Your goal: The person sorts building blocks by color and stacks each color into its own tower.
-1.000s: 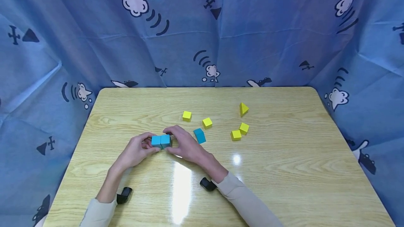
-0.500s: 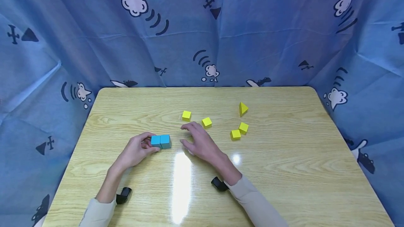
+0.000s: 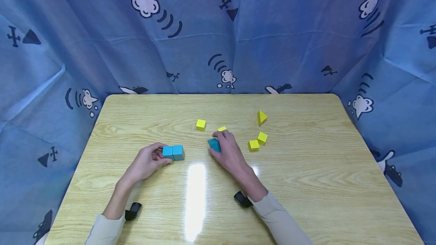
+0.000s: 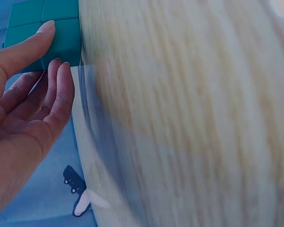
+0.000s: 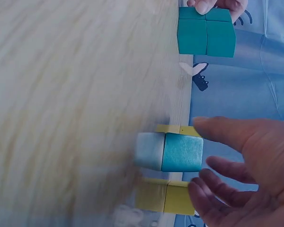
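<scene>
Two blue cubes [image 3: 173,152] stand side by side on the table, left of centre; they look teal in the wrist views. The left hand [image 3: 146,163] grips the left one, thumb along its near face and fingers behind. In the left wrist view the thumb lies across the cubes [image 4: 26,14]. The right hand [image 3: 226,152] is around another blue block [image 3: 214,145], thumb and fingers spread to either side. In the right wrist view gaps show between the fingertips and this block [image 5: 183,152]. A yellow cube [image 3: 222,128] is partly hidden behind the right hand.
Another yellow cube [image 3: 201,125] stands farther back. Right of the right hand are two yellow cubes [image 3: 253,145] close together and a yellow triangular block [image 3: 262,118]. The wooden table [image 3: 306,169] is glossy, with a blue patterned cloth [image 3: 190,29] behind.
The right hand has left the pair of cubes and moved right to the separate blue block. The left hand has stayed on the cubes, which have not visibly moved.
</scene>
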`<state>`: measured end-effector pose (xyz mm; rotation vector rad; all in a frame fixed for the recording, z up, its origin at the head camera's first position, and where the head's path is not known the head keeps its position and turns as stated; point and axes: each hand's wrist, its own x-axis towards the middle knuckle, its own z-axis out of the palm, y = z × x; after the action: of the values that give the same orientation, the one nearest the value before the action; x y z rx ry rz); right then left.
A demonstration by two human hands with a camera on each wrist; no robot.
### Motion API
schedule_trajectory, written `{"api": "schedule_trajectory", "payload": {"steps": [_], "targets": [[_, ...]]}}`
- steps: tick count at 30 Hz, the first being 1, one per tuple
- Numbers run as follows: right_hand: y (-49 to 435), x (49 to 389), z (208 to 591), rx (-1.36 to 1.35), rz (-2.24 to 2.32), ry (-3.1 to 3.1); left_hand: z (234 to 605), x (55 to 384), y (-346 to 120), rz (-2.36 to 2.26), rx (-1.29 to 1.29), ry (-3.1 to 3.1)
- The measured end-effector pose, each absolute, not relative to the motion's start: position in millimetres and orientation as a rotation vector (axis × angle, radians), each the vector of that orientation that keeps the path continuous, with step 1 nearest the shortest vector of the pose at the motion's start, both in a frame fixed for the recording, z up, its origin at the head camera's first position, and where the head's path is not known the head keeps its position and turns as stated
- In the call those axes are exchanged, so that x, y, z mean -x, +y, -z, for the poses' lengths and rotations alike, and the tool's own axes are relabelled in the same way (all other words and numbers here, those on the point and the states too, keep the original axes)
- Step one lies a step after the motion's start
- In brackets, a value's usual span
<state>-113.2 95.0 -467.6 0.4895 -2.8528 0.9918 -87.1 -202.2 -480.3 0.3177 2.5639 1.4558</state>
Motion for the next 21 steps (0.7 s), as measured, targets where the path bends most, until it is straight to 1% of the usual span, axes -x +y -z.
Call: {"api": "schedule_trajectory", "payload": {"steps": [15, 21], "targets": [[93.4, 115.2, 473.7, -0.369, -0.952, -2.935, 479.0, 87.5, -202.7, -1.458, -0.324, 2.571], [93.9, 117.3, 473.6, -0.339, -1.053, -2.941, 479.4, 87.9, -203.0, -1.465, -0.319, 2.565]]}}
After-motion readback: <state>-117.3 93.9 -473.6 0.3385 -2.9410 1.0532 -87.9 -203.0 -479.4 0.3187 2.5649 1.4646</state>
